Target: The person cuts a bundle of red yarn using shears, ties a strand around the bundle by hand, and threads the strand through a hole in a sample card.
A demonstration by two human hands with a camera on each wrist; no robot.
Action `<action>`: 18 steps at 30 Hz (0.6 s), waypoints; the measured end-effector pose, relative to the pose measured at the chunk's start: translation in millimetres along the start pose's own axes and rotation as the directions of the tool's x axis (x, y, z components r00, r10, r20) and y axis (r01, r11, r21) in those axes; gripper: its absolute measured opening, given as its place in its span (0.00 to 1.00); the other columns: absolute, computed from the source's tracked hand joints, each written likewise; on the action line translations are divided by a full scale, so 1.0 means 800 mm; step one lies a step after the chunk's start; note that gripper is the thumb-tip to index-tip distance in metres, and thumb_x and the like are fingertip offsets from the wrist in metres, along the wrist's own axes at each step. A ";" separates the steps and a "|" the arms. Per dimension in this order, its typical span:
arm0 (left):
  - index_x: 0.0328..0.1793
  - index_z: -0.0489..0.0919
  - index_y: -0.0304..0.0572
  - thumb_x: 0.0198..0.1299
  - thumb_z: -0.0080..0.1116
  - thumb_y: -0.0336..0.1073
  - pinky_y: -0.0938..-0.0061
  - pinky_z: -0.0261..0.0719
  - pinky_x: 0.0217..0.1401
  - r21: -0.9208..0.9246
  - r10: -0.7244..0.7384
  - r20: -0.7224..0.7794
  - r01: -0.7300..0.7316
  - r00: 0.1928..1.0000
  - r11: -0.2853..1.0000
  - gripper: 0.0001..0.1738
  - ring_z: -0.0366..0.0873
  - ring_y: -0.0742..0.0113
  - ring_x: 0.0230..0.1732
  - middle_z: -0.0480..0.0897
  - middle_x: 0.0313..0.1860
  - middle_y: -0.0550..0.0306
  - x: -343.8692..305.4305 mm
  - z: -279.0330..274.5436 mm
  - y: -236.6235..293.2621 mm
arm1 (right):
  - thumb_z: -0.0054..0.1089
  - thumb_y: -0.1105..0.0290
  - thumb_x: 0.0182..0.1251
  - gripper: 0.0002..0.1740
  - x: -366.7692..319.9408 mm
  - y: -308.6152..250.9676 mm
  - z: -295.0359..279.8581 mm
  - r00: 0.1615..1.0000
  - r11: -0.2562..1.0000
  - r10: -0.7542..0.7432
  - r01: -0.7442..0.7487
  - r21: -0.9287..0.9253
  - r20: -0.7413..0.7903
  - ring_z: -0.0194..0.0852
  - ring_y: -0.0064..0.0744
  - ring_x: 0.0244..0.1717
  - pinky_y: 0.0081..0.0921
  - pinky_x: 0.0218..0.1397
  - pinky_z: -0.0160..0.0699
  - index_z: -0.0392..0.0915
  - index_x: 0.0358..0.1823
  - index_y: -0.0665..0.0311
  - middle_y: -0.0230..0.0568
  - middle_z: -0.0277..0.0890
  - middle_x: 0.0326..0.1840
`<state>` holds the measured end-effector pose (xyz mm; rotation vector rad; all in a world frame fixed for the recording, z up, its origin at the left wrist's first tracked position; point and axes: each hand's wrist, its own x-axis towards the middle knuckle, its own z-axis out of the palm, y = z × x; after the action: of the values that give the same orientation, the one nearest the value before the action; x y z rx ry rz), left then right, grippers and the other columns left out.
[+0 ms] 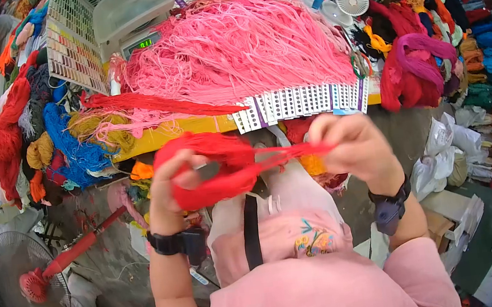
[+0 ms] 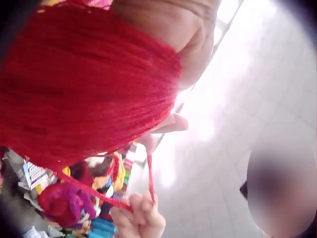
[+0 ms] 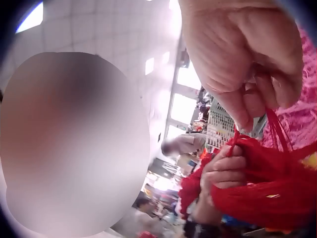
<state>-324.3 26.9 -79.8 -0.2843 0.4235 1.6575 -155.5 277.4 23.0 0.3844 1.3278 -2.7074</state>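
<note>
A skein of bright red yarn [image 1: 225, 184] hangs in front of the person's body, below the table's front edge in the head view. The left hand [image 1: 171, 179] holds its left end, with fingers curled round the strands. From the skein a thin bundle of red strands stretches across to the right hand [image 1: 357, 145], which pinches it between thumb and fingers. In the right wrist view those strands run down from the right hand [image 3: 247, 59] to the skein [image 3: 267, 193] and the left hand [image 3: 225, 173]. The left wrist view shows the skein [image 2: 89, 84] spread broad.
A large heap of pink yarn [image 1: 232, 49] covers the table, with a row of punched cards [image 1: 295, 102] along its front edge. One red skein [image 1: 159, 104] lies left of them. A lit scale display [image 1: 144, 44], colour-sample boards [image 1: 73, 42] and a floor fan [image 1: 33, 284] stand leftward.
</note>
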 end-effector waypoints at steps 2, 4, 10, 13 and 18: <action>0.24 0.65 0.42 0.59 0.38 0.31 0.90 0.57 0.17 -0.567 0.233 -0.074 -0.233 0.970 0.790 0.10 0.59 0.85 0.15 0.64 0.16 0.70 -0.005 -0.061 0.018 | 0.48 0.76 0.57 0.04 0.010 -0.015 -0.047 0.985 0.933 -0.145 0.169 0.317 -0.097 0.62 0.20 0.22 0.18 0.27 0.69 0.71 0.33 0.66 0.36 0.68 0.30; 0.23 0.62 0.45 0.57 0.36 0.26 0.91 0.56 0.17 -0.650 0.379 -0.117 -0.359 0.918 0.670 0.10 0.57 0.84 0.14 0.61 0.15 0.71 -0.033 -0.141 0.035 | 0.45 0.73 0.59 0.05 0.009 -0.027 -0.125 0.970 0.846 -0.153 0.228 0.483 -0.190 0.61 0.20 0.21 0.20 0.30 0.71 0.67 0.31 0.67 0.34 0.64 0.25; 0.25 0.63 0.42 0.55 0.40 0.25 0.90 0.58 0.17 0.364 0.679 -0.690 -0.690 0.251 0.625 0.07 0.59 0.83 0.13 0.60 0.15 0.71 -0.135 -0.311 0.098 | 0.43 0.72 0.59 0.09 -0.066 -0.137 -0.444 0.504 0.860 -0.509 0.335 -0.385 -0.698 0.63 0.24 0.21 0.25 0.43 0.68 0.66 0.21 0.62 0.32 0.64 0.18; 0.37 0.68 0.34 0.58 0.40 0.32 0.89 0.60 0.18 -0.381 0.577 -0.362 -0.681 0.732 0.625 0.08 0.61 0.83 0.14 0.61 0.15 0.70 -0.070 -0.214 0.095 | 0.44 0.71 0.58 0.08 -0.098 -0.196 -0.527 0.460 0.811 -0.559 0.477 -0.338 -0.690 0.67 0.27 0.26 0.24 0.42 0.67 0.67 0.23 0.63 0.33 0.66 0.21; 0.45 0.67 0.32 0.59 0.42 0.36 0.88 0.51 0.12 -0.062 0.261 -0.210 -0.279 0.942 0.958 0.14 0.53 0.86 0.10 0.56 0.13 0.72 0.127 -0.132 0.029 | 0.48 0.71 0.54 0.08 0.088 0.033 -0.360 0.742 0.829 -0.451 0.141 -0.542 -0.497 0.69 0.22 0.34 0.18 0.40 0.66 0.73 0.34 0.67 0.35 0.73 0.31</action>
<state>-366.6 70.0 -215.1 -0.4816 0.5583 1.9291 -166.2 489.6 -185.3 1.1453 2.3523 -2.4181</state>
